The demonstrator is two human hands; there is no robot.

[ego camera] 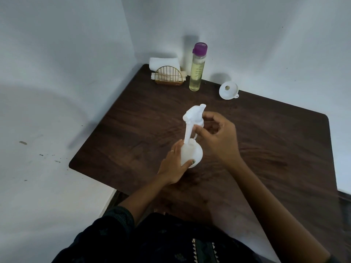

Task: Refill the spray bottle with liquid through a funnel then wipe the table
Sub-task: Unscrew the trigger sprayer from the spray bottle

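Left hand [173,166] grips the round white bottle [191,154]; right hand [220,137] pinches its plastic sprayer [193,114].

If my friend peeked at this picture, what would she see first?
Probably the white spray bottle in the middle of the dark table: the left hand holds its round body while the right hand lifts the sprayer top out. Next, the tall bottle of yellow liquid with a purple cap stands at the back near the wall, with a white funnel lying to its right.
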